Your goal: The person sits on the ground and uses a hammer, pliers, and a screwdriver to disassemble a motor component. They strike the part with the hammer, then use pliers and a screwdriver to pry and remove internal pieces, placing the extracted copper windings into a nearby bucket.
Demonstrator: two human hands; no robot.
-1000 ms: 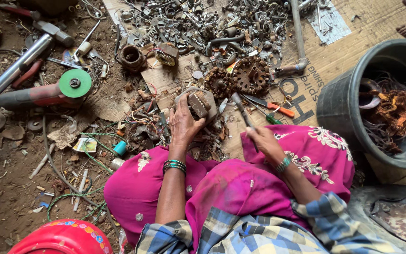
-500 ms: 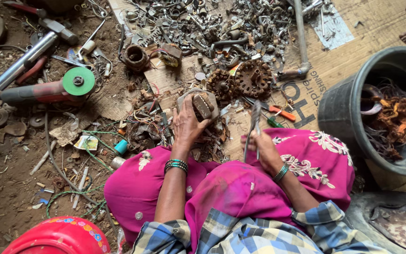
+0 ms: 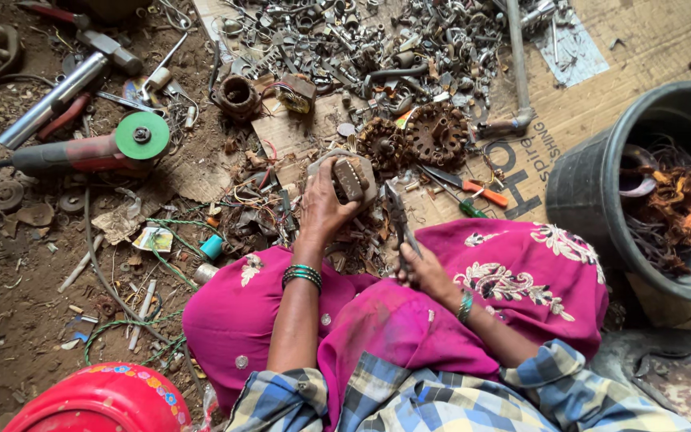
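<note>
Fingers of the left hand [image 3: 323, 210] clench a rusty motor part [image 3: 349, 178] above the knees; the right hand [image 3: 424, 270] grasps pliers [image 3: 398, 216] just beside it, scrap metal [image 3: 377, 48] crowding beyond.

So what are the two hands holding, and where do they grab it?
The left hand grips a rusty metal motor part around its near side. The right hand holds dark pliers by the handles, tips pointing away.

The skirt [image 3: 521, 280] is bright pink with white floral embroidery. The shirt [image 3: 441, 400] is blue, yellow and white plaid. The bangles [image 3: 301, 276] are green. The grinder [image 3: 81, 152] is red with a green disc, and the bucket [image 3: 593, 192] is dark grey.
</note>
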